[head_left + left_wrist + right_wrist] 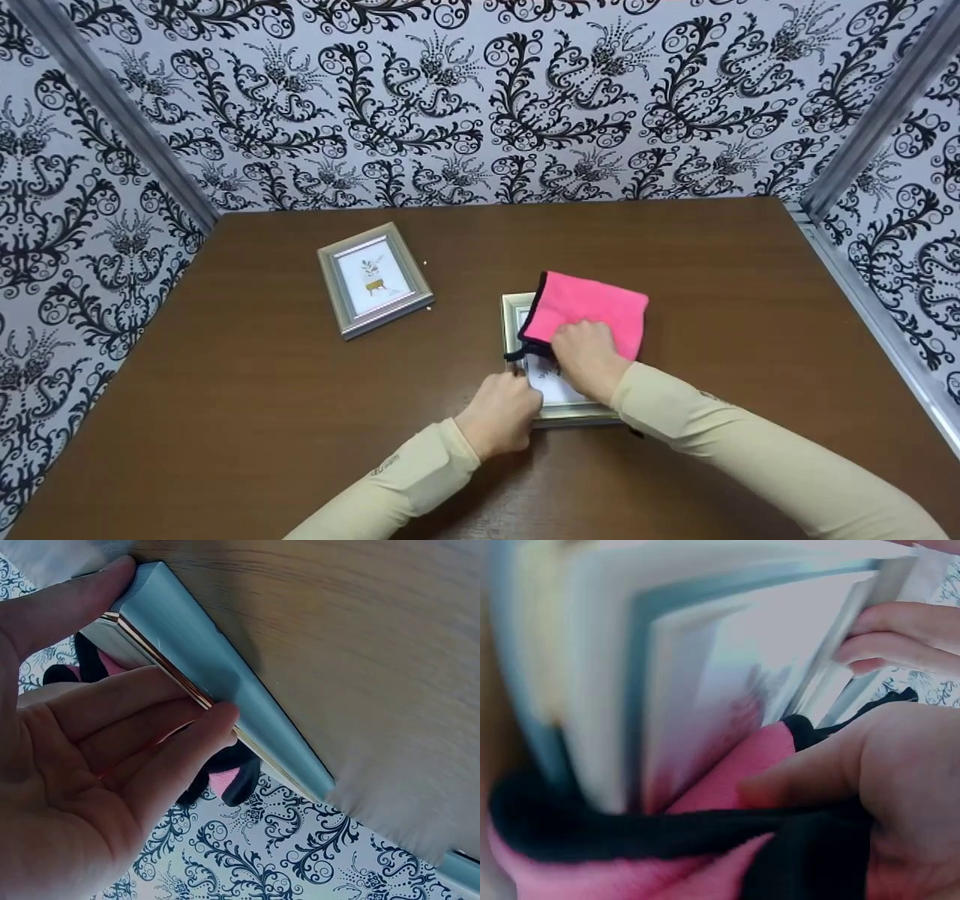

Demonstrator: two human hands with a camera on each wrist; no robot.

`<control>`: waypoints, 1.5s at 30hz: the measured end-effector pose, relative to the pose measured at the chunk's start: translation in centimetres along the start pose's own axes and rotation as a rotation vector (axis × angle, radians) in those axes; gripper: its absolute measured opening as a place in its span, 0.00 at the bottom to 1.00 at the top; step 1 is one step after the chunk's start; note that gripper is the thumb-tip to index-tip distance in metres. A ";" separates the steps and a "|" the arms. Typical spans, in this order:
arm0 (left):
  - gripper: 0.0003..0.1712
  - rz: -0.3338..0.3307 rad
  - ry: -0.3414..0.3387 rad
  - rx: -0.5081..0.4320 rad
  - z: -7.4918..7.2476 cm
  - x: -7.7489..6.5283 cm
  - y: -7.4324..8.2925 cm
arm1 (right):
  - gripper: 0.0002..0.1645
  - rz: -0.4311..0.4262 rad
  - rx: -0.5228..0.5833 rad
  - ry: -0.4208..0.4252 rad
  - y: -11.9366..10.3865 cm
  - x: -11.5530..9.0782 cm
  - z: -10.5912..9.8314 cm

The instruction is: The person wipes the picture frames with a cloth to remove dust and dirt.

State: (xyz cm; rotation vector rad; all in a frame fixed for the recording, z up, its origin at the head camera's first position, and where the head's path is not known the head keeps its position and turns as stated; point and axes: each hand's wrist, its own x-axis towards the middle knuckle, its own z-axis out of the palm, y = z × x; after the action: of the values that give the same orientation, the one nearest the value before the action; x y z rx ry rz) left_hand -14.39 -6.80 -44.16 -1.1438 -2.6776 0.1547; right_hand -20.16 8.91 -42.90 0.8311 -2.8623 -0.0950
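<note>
On the brown table lies a silver-gold picture frame point(579, 412) holding a white print. My left hand point(501, 412) grips its left edge; in the left wrist view, thumb and fingers bear on the silvery moulding point(199, 645). A pink cloth point(592, 296) with black trim covers the frame's upper right part. My right hand point(589, 360) holds that cloth bunched against the frame. In the right wrist view the cloth point(727, 765) lies against the picture's surface, and motion blurs part of the frame. The hand and cloth hide much of the print.
A second picture frame point(388, 319), showing a plant in a yellow pot, lies angled at the table's left. Tiny white specks sit beside it. Patterned wall panels point(480, 105) stand behind the table and at both sides, with metal posts point(874, 105) at the corners.
</note>
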 end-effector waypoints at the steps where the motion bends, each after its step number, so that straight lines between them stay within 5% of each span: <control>1: 0.13 0.007 0.003 0.004 0.0 0.0 -0.1 | 0.06 0.002 0.023 -0.020 -0.1 0.2 -0.1; 6: 0.12 0.053 0.013 0.028 -0.1 -0.4 -0.4 | 0.07 -0.022 0.215 -0.028 -0.2 1.2 -0.1; 12: 0.10 0.080 0.026 0.034 -0.2 -0.6 -0.5 | 0.22 -0.184 0.489 -0.060 0.5 1.6 0.1; 18: 0.09 0.076 0.005 0.058 -0.3 -0.5 -0.4 | 0.32 -0.347 0.581 -0.146 2.0 1.6 0.0; 22: 0.09 0.076 0.006 0.065 -0.3 -0.4 -0.2 | 0.32 -0.354 0.498 -0.170 2.4 1.3 -0.3; 26: 0.09 0.067 0.002 0.054 -0.2 -0.3 -0.2 | 0.19 -0.318 0.375 -0.165 2.6 0.7 -1.0; 38: 0.10 0.062 -0.007 0.130 -0.4 -0.1 0.0 | 0.05 -0.160 -0.121 0.147 1.8 -2.5 0.0; 45: 0.09 0.062 -0.037 0.128 -0.5 -0.1 0.2 | 0.06 -0.108 -0.180 0.194 0.1 -2.9 0.4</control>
State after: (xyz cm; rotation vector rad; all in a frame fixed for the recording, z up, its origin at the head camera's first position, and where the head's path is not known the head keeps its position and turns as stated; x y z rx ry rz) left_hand -14.08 -6.75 -43.73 -1.1950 -2.6217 0.3553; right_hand -17.90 10.55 -43.70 0.9036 -2.5833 -0.2657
